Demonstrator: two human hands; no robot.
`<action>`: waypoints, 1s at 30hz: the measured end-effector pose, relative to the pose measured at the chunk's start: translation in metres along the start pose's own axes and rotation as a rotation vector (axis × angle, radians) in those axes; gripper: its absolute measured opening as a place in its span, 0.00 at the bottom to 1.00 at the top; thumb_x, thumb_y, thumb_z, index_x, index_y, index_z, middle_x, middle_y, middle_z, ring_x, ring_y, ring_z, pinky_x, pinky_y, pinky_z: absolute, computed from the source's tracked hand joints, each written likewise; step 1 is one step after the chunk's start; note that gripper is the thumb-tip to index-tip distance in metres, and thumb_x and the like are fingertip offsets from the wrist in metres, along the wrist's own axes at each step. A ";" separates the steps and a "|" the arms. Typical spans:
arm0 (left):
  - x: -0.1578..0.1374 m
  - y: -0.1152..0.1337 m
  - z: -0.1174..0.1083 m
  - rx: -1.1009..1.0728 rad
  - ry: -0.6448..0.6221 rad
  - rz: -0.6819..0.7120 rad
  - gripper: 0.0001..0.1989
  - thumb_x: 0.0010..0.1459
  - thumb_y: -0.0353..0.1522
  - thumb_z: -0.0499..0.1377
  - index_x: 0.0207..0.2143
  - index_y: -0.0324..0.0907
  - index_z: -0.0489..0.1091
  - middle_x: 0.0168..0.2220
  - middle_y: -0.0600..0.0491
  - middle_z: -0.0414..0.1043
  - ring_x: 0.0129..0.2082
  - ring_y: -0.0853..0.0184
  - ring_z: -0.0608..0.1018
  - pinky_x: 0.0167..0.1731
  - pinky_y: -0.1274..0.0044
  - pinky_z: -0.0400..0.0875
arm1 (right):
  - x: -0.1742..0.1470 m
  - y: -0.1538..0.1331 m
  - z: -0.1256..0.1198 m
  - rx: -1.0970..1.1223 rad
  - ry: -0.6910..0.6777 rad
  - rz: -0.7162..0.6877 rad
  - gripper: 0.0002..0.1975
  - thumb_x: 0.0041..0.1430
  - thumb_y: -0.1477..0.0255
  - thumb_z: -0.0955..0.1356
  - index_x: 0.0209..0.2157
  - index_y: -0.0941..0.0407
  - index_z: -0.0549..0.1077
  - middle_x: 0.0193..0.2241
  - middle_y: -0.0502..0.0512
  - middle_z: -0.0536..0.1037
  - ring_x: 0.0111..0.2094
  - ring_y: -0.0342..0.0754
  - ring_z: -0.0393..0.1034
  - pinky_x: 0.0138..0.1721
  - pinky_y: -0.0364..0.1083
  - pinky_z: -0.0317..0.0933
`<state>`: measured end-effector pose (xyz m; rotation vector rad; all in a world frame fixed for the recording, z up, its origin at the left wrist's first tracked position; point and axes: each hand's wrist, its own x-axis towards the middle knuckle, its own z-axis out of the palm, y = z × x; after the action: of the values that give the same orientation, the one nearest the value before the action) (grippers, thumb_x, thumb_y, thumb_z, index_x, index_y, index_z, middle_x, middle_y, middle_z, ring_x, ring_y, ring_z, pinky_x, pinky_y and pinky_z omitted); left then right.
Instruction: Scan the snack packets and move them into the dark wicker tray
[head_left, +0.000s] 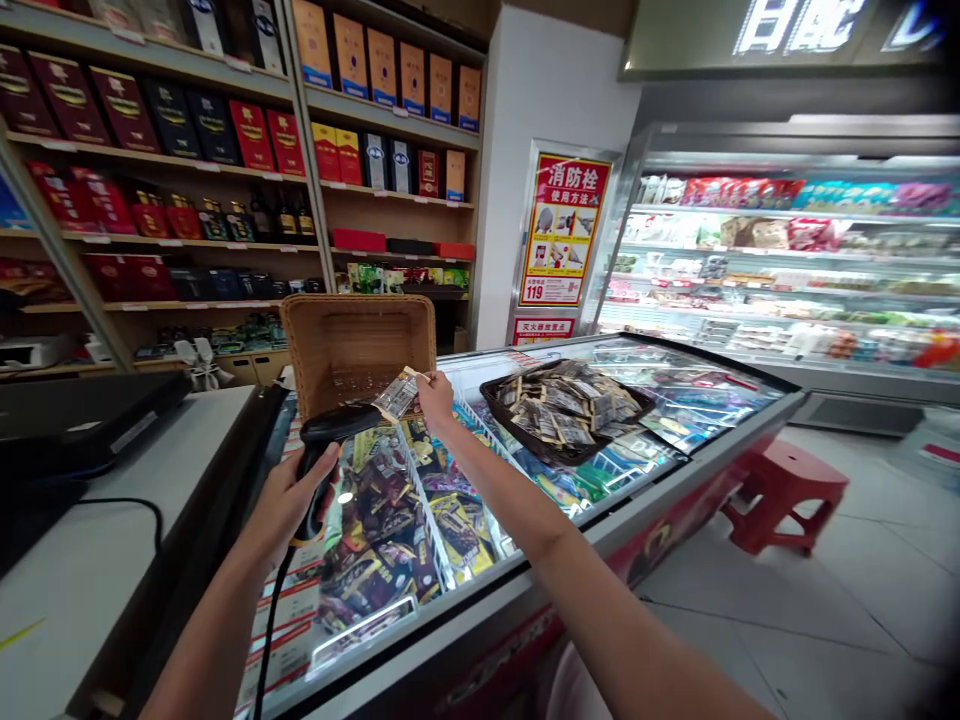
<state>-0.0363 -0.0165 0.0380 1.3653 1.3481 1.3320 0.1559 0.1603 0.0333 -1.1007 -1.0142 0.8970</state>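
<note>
My left hand [294, 492] is wrapped round the grip of a black barcode scanner [341, 424], whose cable runs down past my forearm. My right hand [436, 398] pinches the edge of a small flat packet [397, 394] with dark print and a pale border. The scanner's head points at the packet, close to its lower left edge. Behind both stands a tan wicker basket [360, 330], tipped so that its inside faces me. On the freezer's glass to the right sits a dark tray [491, 405] heaped with similar packets [562, 400].
A glass-topped chest freezer [675, 470] full of wrapped goods lies below my hands. At the left is a counter [172, 500] with a black device [90, 420]. A red stool [787, 490] stands on the right. Shelves of boxed bottles [202, 120] line the back.
</note>
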 end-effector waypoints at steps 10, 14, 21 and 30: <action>-0.030 0.034 0.072 0.218 -0.140 0.160 0.30 0.53 0.61 0.61 0.27 0.43 0.64 0.17 0.55 0.64 0.16 0.69 0.67 0.16 0.78 0.63 | -0.025 -0.047 -0.109 0.167 0.097 0.028 0.06 0.65 0.74 0.66 0.33 0.54 0.64 0.15 0.40 0.62 0.15 0.41 0.59 0.18 0.40 0.56; -0.036 0.042 0.082 0.224 -0.150 0.159 0.29 0.53 0.60 0.62 0.27 0.43 0.64 0.18 0.55 0.64 0.16 0.69 0.67 0.16 0.78 0.64 | -0.034 -0.054 -0.121 0.180 0.094 0.042 0.07 0.66 0.74 0.66 0.34 0.53 0.63 0.15 0.40 0.62 0.16 0.42 0.59 0.19 0.40 0.56; -0.040 0.043 0.081 0.195 -0.165 0.155 0.29 0.52 0.60 0.62 0.27 0.43 0.65 0.17 0.56 0.63 0.17 0.69 0.66 0.17 0.78 0.63 | -0.044 -0.055 -0.128 0.196 0.066 0.045 0.06 0.67 0.74 0.65 0.34 0.54 0.64 0.18 0.43 0.64 0.19 0.42 0.62 0.21 0.40 0.61; -0.016 0.072 0.067 0.044 0.001 0.087 0.27 0.49 0.54 0.68 0.29 0.41 0.65 0.21 0.57 0.65 0.16 0.72 0.66 0.16 0.79 0.60 | 0.008 -0.063 -0.180 0.338 0.427 0.097 0.06 0.66 0.78 0.60 0.35 0.54 0.61 0.24 0.46 0.67 0.24 0.40 0.69 0.31 0.41 0.72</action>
<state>0.0432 -0.0322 0.0968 1.4679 1.3388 1.3682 0.3352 0.1050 0.0719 -1.0005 -0.4416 0.8270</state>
